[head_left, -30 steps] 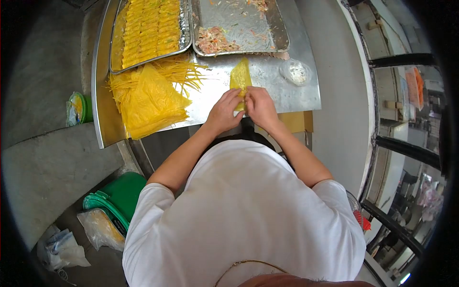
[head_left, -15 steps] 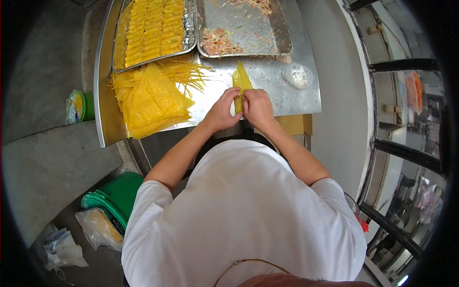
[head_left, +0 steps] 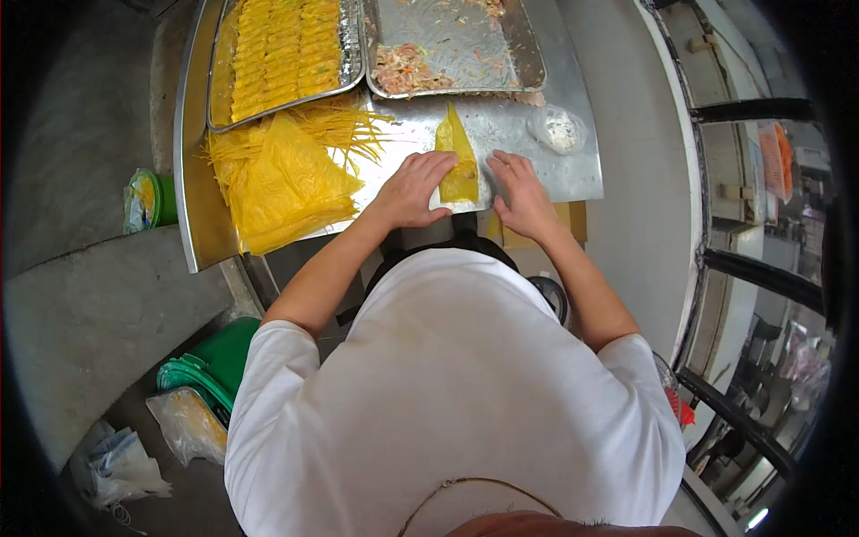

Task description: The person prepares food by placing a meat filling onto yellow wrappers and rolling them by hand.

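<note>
A: Where do we have the yellow wrapper [head_left: 459,185]; and how do our hands stand?

B: It lies on the desk [head_left: 577,179] between them, near the edge closest to us, folded narrow with its pointed end facing away; our left hand [head_left: 416,190] is loosely spread, fingertips at the wrapper's left side, though we cannot tell whether they press; our right hand [head_left: 524,195] grasps nothing, fingers parted, just beside the wrapper and apart from it.

A: Which step are we on?

B: Folding, we judge; a darker patch, perhaps filling, shows near the middle; the wrapper is not yet closed, unlike the yellow rolls [head_left: 286,63] in the left tray [head_left: 352,36].

A: And what does the next move call for?

B: Both hands, we think; light, even fingertips on the near end, since so thin a sheet could tear; the stack of sheets [head_left: 291,188] can stay untouched.
</note>
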Demonstrator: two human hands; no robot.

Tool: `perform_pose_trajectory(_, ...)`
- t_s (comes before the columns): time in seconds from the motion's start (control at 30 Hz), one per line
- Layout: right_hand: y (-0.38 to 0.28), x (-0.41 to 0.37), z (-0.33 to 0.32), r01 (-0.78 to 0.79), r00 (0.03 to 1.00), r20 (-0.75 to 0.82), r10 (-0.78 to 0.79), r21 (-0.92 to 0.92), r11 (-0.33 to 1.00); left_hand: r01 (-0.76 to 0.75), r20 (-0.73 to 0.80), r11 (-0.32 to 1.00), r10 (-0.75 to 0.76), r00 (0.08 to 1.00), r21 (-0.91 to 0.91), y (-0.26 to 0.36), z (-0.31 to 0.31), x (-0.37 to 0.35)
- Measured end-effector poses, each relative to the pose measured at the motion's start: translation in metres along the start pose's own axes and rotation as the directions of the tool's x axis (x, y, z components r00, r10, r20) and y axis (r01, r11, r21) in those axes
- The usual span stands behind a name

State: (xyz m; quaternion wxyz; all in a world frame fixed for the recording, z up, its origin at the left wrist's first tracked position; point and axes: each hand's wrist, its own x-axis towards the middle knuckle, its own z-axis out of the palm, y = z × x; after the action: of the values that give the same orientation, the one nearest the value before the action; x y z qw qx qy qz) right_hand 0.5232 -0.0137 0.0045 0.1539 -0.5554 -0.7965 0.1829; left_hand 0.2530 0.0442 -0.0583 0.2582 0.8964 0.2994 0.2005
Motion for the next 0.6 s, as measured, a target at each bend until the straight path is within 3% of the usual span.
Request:
perform_pose_trajectory(0.03,0.003,0.002,0.003,-0.002,1.000,-0.002,0.002,0.002,1.000,-0.010,-0.027,1.000,0.010,1.000,0.002,0.003,0.001,-0.003)
perform_pose_trajectory(0.1,0.006,0.003,0.011,0.154,0.985,0.093,-0.144,-0.116,0.981,-0.020,-0.048,1.000,0.020,0.999,0.005,0.007,0.004,-0.006)
perform_pose_trajectory(0.2,0.008,0.006,0.024,0.230,0.967,0.140,-0.214,-0.114,0.967,-0.018,-0.050,1.000,0.017,0.999,-0.012,0.010,0.011,-0.010)
perform_pose_trajectory(0.3,0.016,-0.005,0.041,0.282,0.958,0.078,-0.276,-0.083,0.956,-0.022,-0.046,1.000,0.022,0.999,-0.009,0.013,0.024,-0.018)
perform_pose_trajectory(0.5,0.014,-0.016,0.048,0.293,0.956,0.009,-0.293,-0.023,0.956,-0.087,-0.227,0.995,0.073,0.971,-0.051,0.019,0.041,-0.029)
perform_pose_trajectory(0.6,0.009,-0.012,0.049,0.236,0.971,-0.045,-0.234,0.040,0.971,-0.055,-0.216,0.995,0.035,0.976,-0.089,0.018,0.040,-0.024)
